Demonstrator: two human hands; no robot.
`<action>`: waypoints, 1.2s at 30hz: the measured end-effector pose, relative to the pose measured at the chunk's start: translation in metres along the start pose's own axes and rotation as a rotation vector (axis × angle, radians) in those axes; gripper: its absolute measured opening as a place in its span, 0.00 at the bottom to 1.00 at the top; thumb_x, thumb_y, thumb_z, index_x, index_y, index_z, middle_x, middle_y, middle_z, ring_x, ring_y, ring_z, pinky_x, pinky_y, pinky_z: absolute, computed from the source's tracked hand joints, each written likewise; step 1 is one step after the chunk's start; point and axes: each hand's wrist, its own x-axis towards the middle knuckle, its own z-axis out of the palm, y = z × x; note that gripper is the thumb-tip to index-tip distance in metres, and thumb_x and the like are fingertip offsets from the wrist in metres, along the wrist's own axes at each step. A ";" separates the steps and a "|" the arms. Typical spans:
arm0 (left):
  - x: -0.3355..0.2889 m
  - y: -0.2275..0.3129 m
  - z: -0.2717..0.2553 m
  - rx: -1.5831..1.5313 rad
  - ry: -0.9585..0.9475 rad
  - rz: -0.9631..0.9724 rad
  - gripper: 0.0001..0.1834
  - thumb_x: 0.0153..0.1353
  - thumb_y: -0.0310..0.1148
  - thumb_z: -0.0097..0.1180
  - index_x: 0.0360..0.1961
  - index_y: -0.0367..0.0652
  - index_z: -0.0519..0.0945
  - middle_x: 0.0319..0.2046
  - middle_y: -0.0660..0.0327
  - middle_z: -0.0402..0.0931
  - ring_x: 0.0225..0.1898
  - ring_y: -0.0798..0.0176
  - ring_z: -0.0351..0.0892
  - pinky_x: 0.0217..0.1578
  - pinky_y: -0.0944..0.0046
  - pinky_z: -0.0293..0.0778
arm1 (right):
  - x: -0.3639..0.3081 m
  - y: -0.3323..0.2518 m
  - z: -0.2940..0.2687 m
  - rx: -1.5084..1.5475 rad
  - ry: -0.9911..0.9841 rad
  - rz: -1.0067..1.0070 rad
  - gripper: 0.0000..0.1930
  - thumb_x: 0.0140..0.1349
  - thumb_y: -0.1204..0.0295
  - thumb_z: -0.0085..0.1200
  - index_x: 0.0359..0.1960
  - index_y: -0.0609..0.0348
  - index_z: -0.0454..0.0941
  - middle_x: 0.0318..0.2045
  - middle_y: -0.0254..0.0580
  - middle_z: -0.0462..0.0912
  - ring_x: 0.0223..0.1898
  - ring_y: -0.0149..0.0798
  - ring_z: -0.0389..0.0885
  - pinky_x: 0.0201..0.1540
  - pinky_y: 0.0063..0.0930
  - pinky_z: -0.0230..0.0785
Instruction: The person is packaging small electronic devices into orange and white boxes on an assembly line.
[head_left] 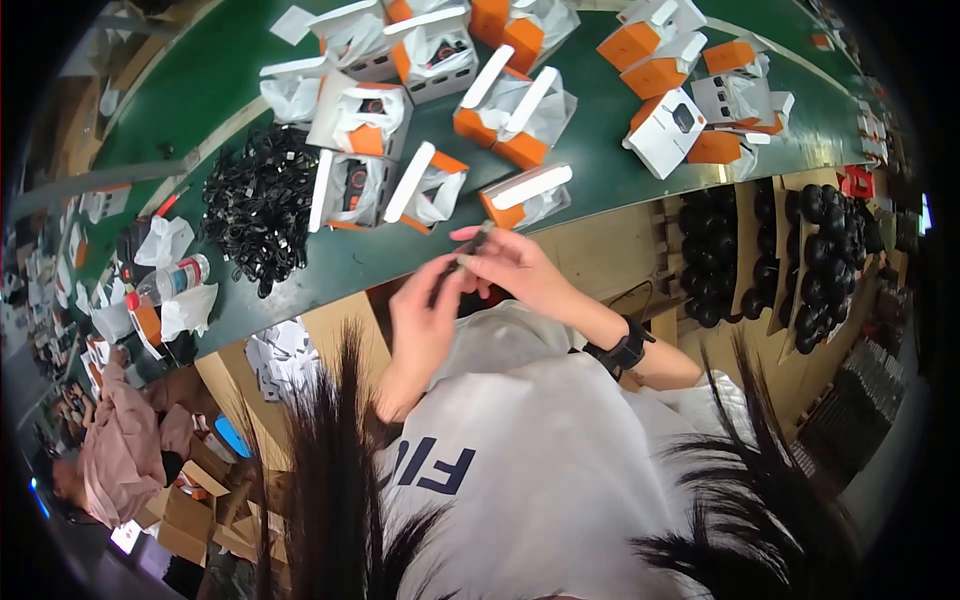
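Both my hands meet just in front of the table's near edge, around a short, dark bundle that looks like a folded black cable [447, 277]. My left hand [424, 305] has its fingers closed round the lower end. With thumb and fingers, my right hand [510, 264] pinches the upper end; a black watch sits on that wrist. Just beyond the hands stands an open orange and white box [520, 196] with white wrapping inside. To the left on the table lies a tangled heap of black cables [262, 205].
Several open boxes [365, 115] crowd the green table [600, 190]; a closed white box [664, 134] lies among those at right. At left are a clear bottle [180, 278] and white bags. Racks of black round items [825, 250] stand right; a person in pink [125, 440] is lower left.
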 end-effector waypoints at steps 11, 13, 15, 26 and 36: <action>0.064 -0.022 0.081 0.576 0.218 0.405 0.29 0.41 0.26 0.63 0.43 0.34 0.61 0.40 0.48 0.61 0.44 0.44 0.64 0.44 0.53 0.63 | -0.002 0.023 -0.075 0.029 0.625 -0.368 0.09 0.57 0.79 0.49 0.40 0.68 0.68 0.25 0.39 0.77 0.24 0.29 0.76 0.29 0.20 0.70; 0.064 -0.027 0.090 0.513 0.245 0.330 0.29 0.41 0.27 0.64 0.43 0.34 0.60 0.40 0.48 0.61 0.44 0.44 0.64 0.45 0.53 0.63 | 0.007 0.026 -0.078 -0.007 0.728 -0.523 0.11 0.56 0.81 0.49 0.41 0.69 0.67 0.28 0.42 0.77 0.25 0.29 0.77 0.30 0.20 0.69; 0.066 -0.035 0.096 0.518 0.278 0.264 0.34 0.41 0.28 0.65 0.46 0.33 0.57 0.43 0.48 0.61 0.46 0.46 0.65 0.44 0.57 0.66 | 0.009 0.028 -0.079 -0.032 0.727 -0.494 0.11 0.56 0.81 0.49 0.40 0.68 0.67 0.28 0.42 0.77 0.25 0.29 0.76 0.30 0.20 0.69; 0.068 -0.041 0.085 0.054 0.289 0.131 0.20 0.50 0.21 0.51 0.46 0.35 0.64 0.42 0.53 0.66 0.46 0.58 0.68 0.41 0.61 0.71 | 0.031 0.041 -0.076 -0.217 0.791 -0.581 0.05 0.55 0.82 0.50 0.33 0.65 0.69 0.27 0.40 0.78 0.30 0.30 0.78 0.33 0.21 0.68; 0.081 -0.026 0.080 1.012 0.133 0.622 0.13 0.47 0.29 0.56 0.38 0.44 0.76 0.35 0.66 0.72 0.37 0.61 0.68 0.36 0.60 0.60 | 0.008 0.016 -0.075 -1.291 0.681 -0.698 0.10 0.54 0.77 0.50 0.38 0.64 0.71 0.38 0.51 0.73 0.38 0.53 0.72 0.39 0.38 0.67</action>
